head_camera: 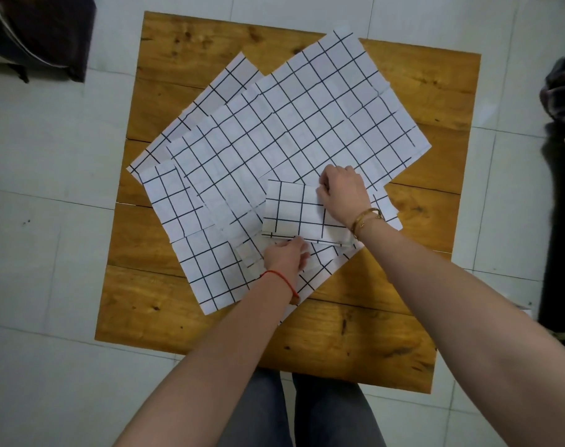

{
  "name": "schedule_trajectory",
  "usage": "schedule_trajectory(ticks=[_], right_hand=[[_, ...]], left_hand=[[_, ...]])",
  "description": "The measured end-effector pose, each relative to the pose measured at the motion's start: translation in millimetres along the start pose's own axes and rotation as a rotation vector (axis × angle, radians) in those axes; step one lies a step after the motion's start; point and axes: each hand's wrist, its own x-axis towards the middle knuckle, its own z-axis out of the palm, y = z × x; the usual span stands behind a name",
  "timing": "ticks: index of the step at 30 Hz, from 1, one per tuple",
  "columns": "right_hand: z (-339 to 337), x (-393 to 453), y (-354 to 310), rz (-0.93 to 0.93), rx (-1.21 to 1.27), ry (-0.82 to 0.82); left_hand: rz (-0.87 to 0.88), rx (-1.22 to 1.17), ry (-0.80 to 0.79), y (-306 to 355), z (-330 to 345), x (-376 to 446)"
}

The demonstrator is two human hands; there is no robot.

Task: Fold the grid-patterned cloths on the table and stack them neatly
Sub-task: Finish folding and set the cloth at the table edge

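folded cloth (302, 217) between both hands, right hand (342, 193) seemingly pinching far corner, left hand (286, 258) at near edge

Dim, flat overhead light, soft faint shadows under the hands (341, 191), mild sheen on the floor (49, 156), wide-angle bowing at edges, overall slightly soft, corners dark.

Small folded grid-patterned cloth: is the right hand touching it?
Touching. The head view shows the right hand with curled fingers gripping the upper right edge of the small folded grid-patterned cloth, no gap visible.
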Motion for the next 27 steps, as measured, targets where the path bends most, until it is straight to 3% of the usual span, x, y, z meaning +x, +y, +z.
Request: schedule_trajectory(ticks=[9,19,27], right_hand=[[-12.2,-16.4,9.5,0.200,0.458,-0.106],[-2.6,-69.0,3.4,0.350,0.557,-0.164],[17.9,-97.9,-46.8,0.348,0.562,-0.268]], left_hand=[[0.035,-0.158,-0.033,5.2,-5.3,2.1],[0.332,0.285,0.061,14.6,-49.1,9.7],[0.477,0.409,0.079,26.8,-110.6,6.4]])
